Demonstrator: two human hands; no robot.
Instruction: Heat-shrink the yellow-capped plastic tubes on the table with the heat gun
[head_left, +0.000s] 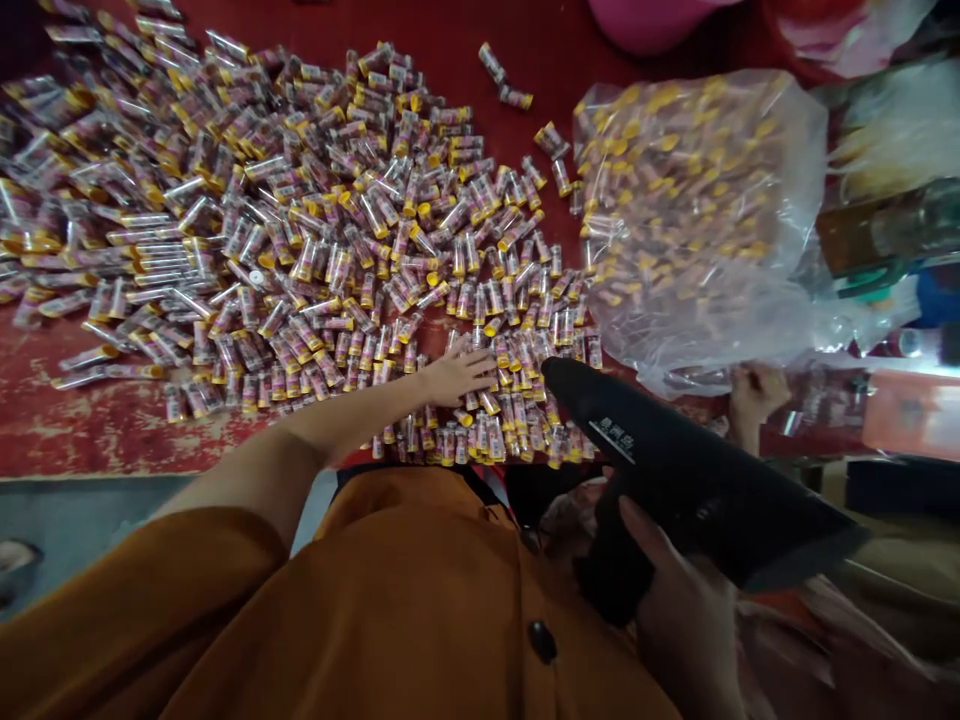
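Observation:
A big heap of small clear tubes with yellow caps and pink labels (315, 240) covers the red table (90, 420). My left hand (454, 375) reaches out over the near edge of the heap, fingers stretched flat on the tubes, holding nothing. My right hand (675, 600) is low at the right, wrapped round the grip of a black glue gun (675, 470). The gun's nozzle points up-left at the tubes near my left hand.
A clear plastic bag (697, 210) full of yellow-capped tubes lies right of the heap. Another person's hand (754, 395) shows beside the bag's lower edge. My orange garment (390, 600) fills the foreground. Boxes and clutter stand at the far right.

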